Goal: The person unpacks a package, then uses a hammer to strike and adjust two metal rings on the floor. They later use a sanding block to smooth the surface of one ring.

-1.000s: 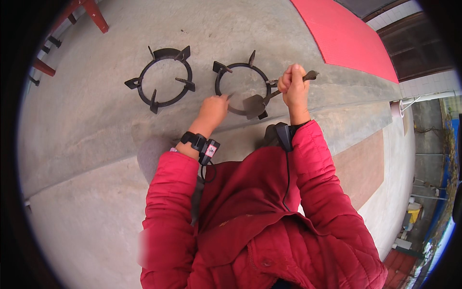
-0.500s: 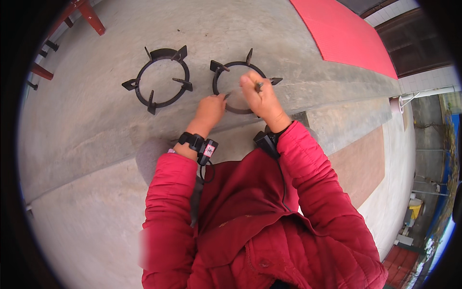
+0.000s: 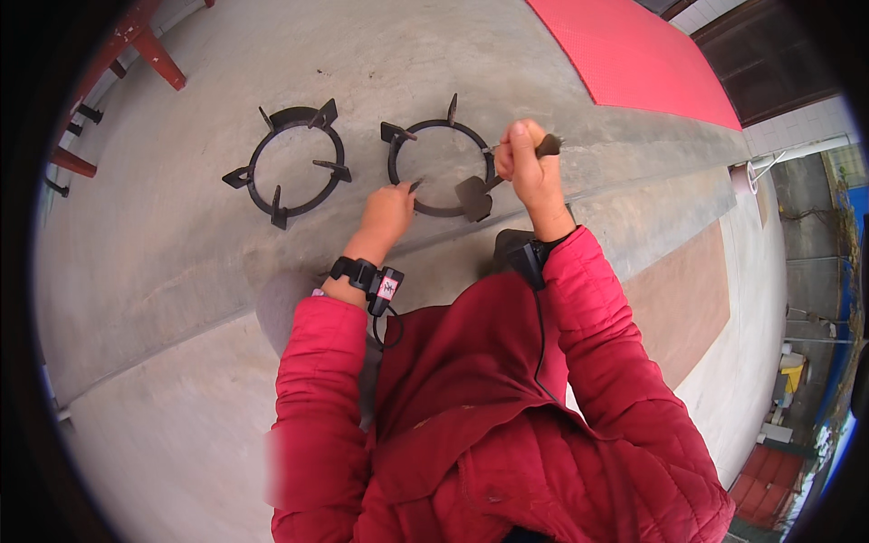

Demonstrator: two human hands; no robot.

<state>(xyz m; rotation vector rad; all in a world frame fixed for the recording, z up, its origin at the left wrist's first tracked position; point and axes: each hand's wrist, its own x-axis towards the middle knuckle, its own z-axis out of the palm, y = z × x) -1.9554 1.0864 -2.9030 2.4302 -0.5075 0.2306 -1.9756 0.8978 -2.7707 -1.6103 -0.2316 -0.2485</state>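
Two black ring-shaped pot supports with upright prongs lie on the concrete floor: the left pot support (image 3: 335,149) stands apart from my hands, and the right pot support (image 3: 394,167) is between them. My left hand (image 3: 386,215) is closed on the near-left prong of the right pot support, whose tip shows past my fingers. In my fist, my right hand (image 3: 532,172) grips a small spade-like tool (image 3: 472,197) with a dark flat head. Its head is over the near right of the ring; I cannot tell whether it touches. The handle end sticks out beside my thumb.
A low concrete step edge (image 3: 434,237) runs just on my side of the pot supports. To the far right lies a red mat (image 3: 643,72). Red furniture legs (image 3: 158,59) stand at the far left. Dark devices with cables are strapped to both my wrists.
My right hand has moved a little to the right and turned, bringing the tool's flat head into sight. My left hand still holds the prong. The whole view has shifted slightly.
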